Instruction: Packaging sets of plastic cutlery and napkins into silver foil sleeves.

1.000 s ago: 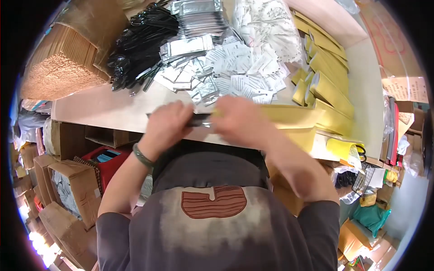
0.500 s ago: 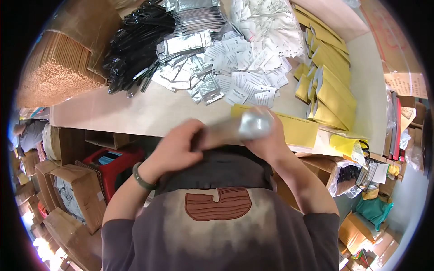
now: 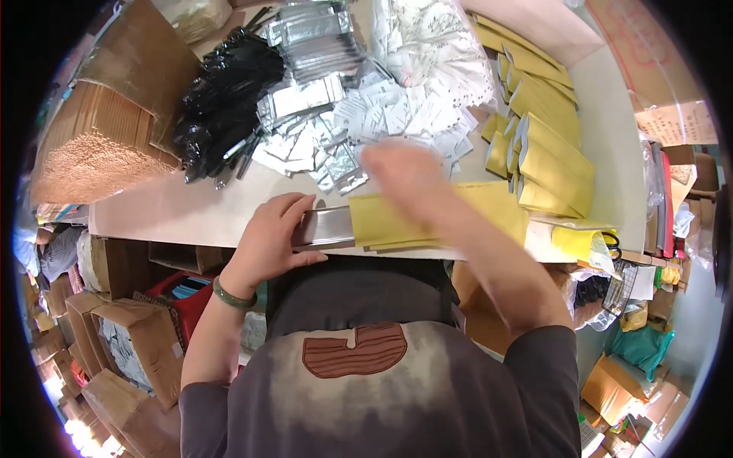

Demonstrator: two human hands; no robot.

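On the near edge of the table, a smooth silver metal piece [image 3: 327,227], flat and channel-like, lies with its right end at the yellow paper sleeve [image 3: 439,221]. Whether that end goes inside the sleeve or beneath it, I cannot tell. My left hand [image 3: 271,237] grips the metal piece at its left end, thumb at the near side and fingers at the far side. Over the sleeve reaches my right arm; my right hand [image 3: 405,172] is smeared by motion above the near part of the small white packets [image 3: 397,114]. Its fingers do not show clearly.
Black plastic-wrapped items [image 3: 221,107] and silver sachets [image 3: 321,46] lie at the far left and centre. Yellow sleeves [image 3: 557,168] stack on the right, with scissors [image 3: 611,243] near the edge. A carton of thin wooden sticks [image 3: 107,137] stands left.
The silver piece, blurred between both hands before, now rests at the sleeve with only my left hand on it. My right hand has moved up and left towards the white packets.
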